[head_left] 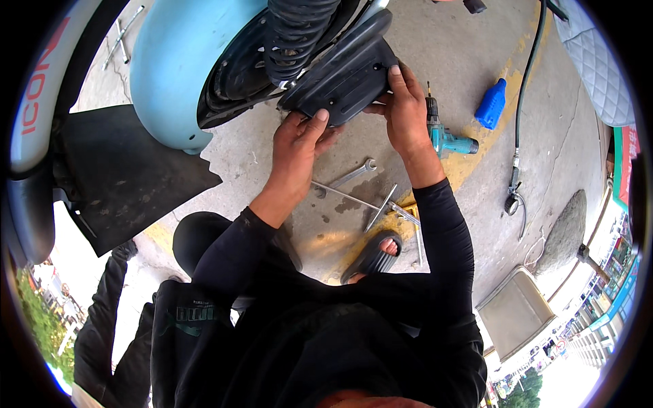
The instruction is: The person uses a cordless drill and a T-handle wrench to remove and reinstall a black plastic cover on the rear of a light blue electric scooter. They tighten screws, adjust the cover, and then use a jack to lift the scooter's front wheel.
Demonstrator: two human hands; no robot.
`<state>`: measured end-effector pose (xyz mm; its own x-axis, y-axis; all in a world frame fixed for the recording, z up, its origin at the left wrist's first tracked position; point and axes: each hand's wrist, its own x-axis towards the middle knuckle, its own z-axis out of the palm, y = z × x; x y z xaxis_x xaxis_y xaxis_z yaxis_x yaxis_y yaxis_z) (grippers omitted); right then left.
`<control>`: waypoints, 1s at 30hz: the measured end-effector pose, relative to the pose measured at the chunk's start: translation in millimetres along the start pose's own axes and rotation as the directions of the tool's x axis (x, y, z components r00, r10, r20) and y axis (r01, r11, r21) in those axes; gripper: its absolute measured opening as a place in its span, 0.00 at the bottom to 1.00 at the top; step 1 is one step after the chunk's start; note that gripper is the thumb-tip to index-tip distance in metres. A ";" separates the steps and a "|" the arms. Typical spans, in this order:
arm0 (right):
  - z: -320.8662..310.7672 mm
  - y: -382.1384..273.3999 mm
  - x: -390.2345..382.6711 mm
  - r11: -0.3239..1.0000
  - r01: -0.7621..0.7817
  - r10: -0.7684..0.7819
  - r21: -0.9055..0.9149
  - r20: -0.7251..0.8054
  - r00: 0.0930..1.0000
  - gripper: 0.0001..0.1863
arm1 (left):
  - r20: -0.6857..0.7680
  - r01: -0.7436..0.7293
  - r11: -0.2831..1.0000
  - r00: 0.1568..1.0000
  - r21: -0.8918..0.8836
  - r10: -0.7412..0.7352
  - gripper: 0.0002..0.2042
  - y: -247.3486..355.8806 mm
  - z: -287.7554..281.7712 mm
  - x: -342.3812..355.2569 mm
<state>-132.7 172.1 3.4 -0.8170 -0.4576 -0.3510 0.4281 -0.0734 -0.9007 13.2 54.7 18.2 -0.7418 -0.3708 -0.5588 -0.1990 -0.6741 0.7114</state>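
Observation:
A black plastic vehicle panel point(343, 85) with moulded ridges and small holes sits between my two hands, beside a coiled black shock absorber spring point(298, 34). My left hand point(303, 139) pinches its near lower edge, thumb on top and fingers underneath. At its right edge my right hand point(404, 102) grips it the same way, thumb over the surface. Left of the spring curves a light blue fender point(178, 75). Whether the panel touches the vehicle behind it I cannot tell.
A teal cordless drill point(454, 141) and a blue bottle point(491, 105) lie right of my right hand. Below the panel are a wrench point(354, 173) and a cross-shaped bar tool point(371, 206). A black hose with a gauge point(512, 202) hangs at right. A black rubber flap point(129, 177) is at left.

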 end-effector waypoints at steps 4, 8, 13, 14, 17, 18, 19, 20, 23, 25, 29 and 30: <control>0.7 -1.1 -2.2 1.000 0.010 -0.010 -0.016 -0.014 1.000 0.27 | -0.006 0.002 1.000 1.000 0.010 -0.002 0.17 0.3 1.3 -0.1; -11.5 1.1 -2.2 1.000 -0.008 0.009 0.004 -0.102 0.995 0.33 | -0.032 0.033 0.999 0.999 0.029 -0.032 0.21 1.4 -0.3 -3.5; -141.5 7.8 17.6 0.250 0.140 -0.442 -0.958 0.016 0.897 0.24 | -0.042 0.072 0.997 0.996 -0.001 -0.072 0.27 -4.5 -1.6 -11.5; -175.7 8.4 10.6 -0.061 0.033 -0.404 -0.998 0.055 0.913 0.26 | -0.036 0.099 0.995 0.994 -0.023 -0.100 0.28 -10.5 -3.0 -13.3; -246.1 36.2 -13.7 -0.432 0.137 -0.099 -0.892 0.198 0.975 0.31 | -0.042 0.176 0.978 0.984 0.116 -0.172 0.28 -26.7 -10.4 -24.3; -264.6 46.7 -18.5 -0.507 0.212 -0.044 -0.835 0.271 0.962 0.32 | -0.042 0.193 0.963 0.981 0.189 -0.188 0.28 -33.5 -8.0 -27.8; -274.8 59.7 -22.4 -0.486 0.193 -0.050 -0.852 0.248 0.968 0.34 | -0.037 0.206 0.911 0.978 0.358 -0.206 0.25 -39.6 -1.6 -31.7; -284.0 73.9 -25.7 -0.466 0.172 -0.055 -0.868 0.222 0.973 0.36 | 0.007 0.206 0.873 0.972 0.442 -0.233 0.24 -47.1 2.4 -34.7; -273.1 83.0 -19.2 -0.397 0.151 -0.126 -0.905 0.217 0.968 0.37 | 0.103 0.145 0.740 0.955 0.656 -0.278 0.20 -67.4 0.1 -38.6; -276.3 83.9 -19.3 -0.403 0.193 -0.079 -0.895 0.244 0.967 0.32 | 0.171 0.064 0.674 0.946 0.736 -0.276 0.16 -83.8 1.2 -41.2; -291.0 31.8 -55.2 -0.186 0.235 -0.137 -0.954 0.262 0.955 0.26 | 0.448 -0.389 0.276 0.873 0.879 -0.195 0.14 -125.4 10.3 -39.2; -293.9 15.3 -74.4 -0.071 0.206 -0.159 -0.976 0.215 0.964 0.25 | 0.500 -0.474 0.167 0.846 0.864 -0.185 0.14 -143.9 12.2 -33.4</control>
<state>-179.0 465.4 -59.5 -0.7724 -0.6195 -0.1401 -0.5756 0.7759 -0.2582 58.7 171.9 -60.3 -0.9108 0.1306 -0.3917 -0.2353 0.6153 0.7523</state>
